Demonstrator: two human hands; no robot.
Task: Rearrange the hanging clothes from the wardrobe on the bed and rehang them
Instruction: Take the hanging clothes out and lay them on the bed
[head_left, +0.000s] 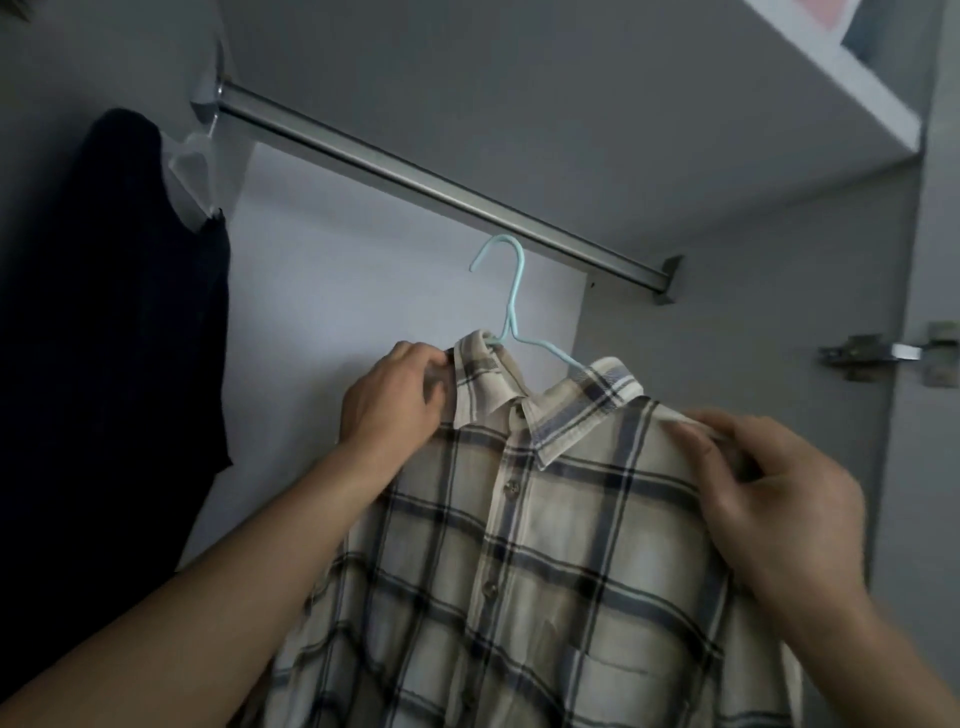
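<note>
A cream plaid shirt with dark checks hangs on a light blue hanger. The hanger's hook is just below the metal wardrobe rail, and I cannot tell whether it touches the rail. My left hand grips the shirt's left shoulder beside the collar. My right hand pinches the fabric of the right shoulder. The shirt's lower part runs out of view at the bottom.
A dark garment hangs on a clear hanger at the rail's far left end. A white shelf sits above the rail. The wardrobe's right wall carries a metal door hinge.
</note>
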